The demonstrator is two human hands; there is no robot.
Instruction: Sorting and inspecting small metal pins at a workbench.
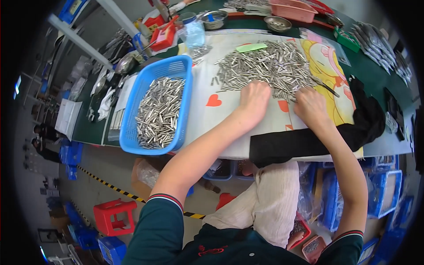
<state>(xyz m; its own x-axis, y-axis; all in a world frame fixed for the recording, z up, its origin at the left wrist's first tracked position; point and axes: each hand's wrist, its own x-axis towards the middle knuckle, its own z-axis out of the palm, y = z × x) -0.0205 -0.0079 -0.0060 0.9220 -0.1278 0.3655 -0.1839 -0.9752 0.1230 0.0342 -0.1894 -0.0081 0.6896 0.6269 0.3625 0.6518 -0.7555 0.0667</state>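
A wide heap of short silvery metal pins (269,66) lies on a pale printed mat (212,128) with red hearts and a yellow cartoon figure. My left hand (255,98) rests at the heap's near edge, its fingers curled down and closed. Just to the right, my right hand (311,106) is also closed at the near edge of the heap. Both sets of fingertips are hidden, so whatever they pinch does not show. A slim dark pen-like tool (329,89) lies beyond my right hand. Atop the heap sits a light green slip (251,47).
On the left stands a blue plastic basket (188,106) holding many similar metal pins. Black cloth (282,148) lies along the near edge, under my right forearm. Metal bowls (277,24), a pink basket (292,12) and red bins (162,36) line the far side.
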